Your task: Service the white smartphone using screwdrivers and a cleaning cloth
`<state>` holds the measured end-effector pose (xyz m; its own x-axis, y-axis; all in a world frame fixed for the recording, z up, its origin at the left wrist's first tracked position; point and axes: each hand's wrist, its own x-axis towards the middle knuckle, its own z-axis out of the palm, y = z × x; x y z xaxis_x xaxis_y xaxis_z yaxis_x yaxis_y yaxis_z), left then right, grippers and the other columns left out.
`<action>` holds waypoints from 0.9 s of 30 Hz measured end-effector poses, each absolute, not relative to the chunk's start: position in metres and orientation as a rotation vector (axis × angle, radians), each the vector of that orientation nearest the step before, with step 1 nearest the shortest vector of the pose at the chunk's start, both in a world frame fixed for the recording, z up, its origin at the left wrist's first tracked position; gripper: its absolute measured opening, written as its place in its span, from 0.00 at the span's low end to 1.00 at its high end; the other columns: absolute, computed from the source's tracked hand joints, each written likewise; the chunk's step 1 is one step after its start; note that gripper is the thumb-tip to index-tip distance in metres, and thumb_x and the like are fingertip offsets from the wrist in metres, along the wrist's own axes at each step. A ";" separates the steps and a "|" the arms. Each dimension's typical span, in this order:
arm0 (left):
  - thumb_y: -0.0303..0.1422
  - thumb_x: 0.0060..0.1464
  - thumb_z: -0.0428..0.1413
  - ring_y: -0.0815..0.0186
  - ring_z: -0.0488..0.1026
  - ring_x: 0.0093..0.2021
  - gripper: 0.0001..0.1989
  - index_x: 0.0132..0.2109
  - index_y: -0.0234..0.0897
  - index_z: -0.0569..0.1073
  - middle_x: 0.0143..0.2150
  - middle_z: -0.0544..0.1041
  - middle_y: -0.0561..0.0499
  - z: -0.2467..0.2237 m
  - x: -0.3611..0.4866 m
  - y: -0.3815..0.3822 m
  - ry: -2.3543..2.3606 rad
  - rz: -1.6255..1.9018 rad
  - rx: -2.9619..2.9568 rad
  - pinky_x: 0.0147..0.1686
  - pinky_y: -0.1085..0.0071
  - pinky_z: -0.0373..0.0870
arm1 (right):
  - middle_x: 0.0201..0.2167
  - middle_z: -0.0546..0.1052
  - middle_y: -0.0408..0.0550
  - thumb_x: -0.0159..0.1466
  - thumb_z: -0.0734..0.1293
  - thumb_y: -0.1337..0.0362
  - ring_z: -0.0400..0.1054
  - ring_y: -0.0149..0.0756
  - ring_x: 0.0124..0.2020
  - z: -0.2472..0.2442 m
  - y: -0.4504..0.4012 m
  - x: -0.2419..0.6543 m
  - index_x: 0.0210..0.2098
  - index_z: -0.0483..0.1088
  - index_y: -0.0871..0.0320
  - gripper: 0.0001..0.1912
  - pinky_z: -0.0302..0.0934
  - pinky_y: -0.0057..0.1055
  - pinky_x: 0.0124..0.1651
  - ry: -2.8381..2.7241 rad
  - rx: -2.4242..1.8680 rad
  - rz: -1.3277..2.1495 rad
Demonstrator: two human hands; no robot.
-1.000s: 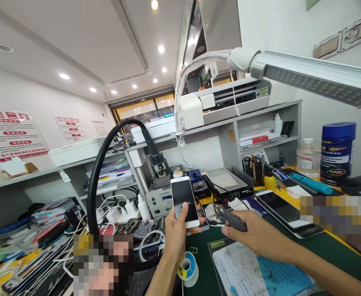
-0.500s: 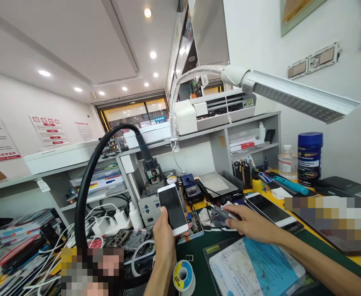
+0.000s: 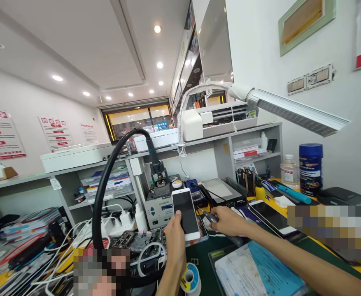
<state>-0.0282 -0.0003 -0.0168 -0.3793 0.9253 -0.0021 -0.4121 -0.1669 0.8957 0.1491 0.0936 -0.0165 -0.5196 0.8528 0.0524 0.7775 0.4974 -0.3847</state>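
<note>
A white-framed smartphone [image 3: 185, 216] with a dark screen stands nearly upright in my left hand [image 3: 175, 238], the thumb lying along its left edge. Right of it, my right hand [image 3: 228, 221] is closed around a dark grey pen-shaped tool [image 3: 210, 216]. Its thin tip points left toward the phone, apart from it by a small gap; its exact kind is unclear. Behind the phone, an opened device is partly hidden. A second white phone [image 3: 271, 216] lies beyond my right forearm. Below my hands is a solder spool [image 3: 191, 279].
A thick black hose [image 3: 98, 197] arches at left from the rework station [image 3: 158, 211]. Loose circuit boards and white cables crowd the left side. A blue-and-white packet [image 3: 257, 271] lies on the green mat. A lamp [image 3: 300, 111] hangs overhead at right; a blue-capped canister [image 3: 310, 168] stands below it.
The view has shifted, so the scene sits lower and further right. My right hand with the grey tool has come closer to the phone. My left hand still holds the phone.
</note>
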 end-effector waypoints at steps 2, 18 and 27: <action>0.42 0.56 0.58 0.59 0.78 0.24 0.14 0.42 0.35 0.72 0.29 0.80 0.47 -0.018 -0.026 0.000 1.037 1.711 0.744 0.22 0.66 0.75 | 0.50 0.76 0.50 0.70 0.68 0.59 0.74 0.42 0.47 -0.021 0.096 0.143 0.51 0.72 0.60 0.14 0.71 0.44 0.49 -2.508 -1.409 0.437; 0.40 0.51 0.57 0.57 0.78 0.33 0.20 0.50 0.36 0.76 0.33 0.80 0.49 -0.011 0.002 -0.019 0.904 1.726 0.836 0.30 0.66 0.75 | 0.39 0.76 0.52 0.72 0.56 0.54 0.73 0.42 0.41 0.002 0.066 0.157 0.45 0.72 0.60 0.19 0.69 0.34 0.36 -2.160 -0.919 0.933; 0.40 0.54 0.58 0.53 0.78 0.40 0.19 0.48 0.32 0.81 0.37 0.82 0.45 -0.011 0.010 -0.030 0.861 1.708 0.982 0.41 0.64 0.74 | 0.23 0.61 0.36 0.66 0.69 0.55 0.52 0.28 0.23 0.011 0.017 0.158 0.35 0.71 0.56 0.11 0.48 0.26 0.23 -1.851 -0.689 1.273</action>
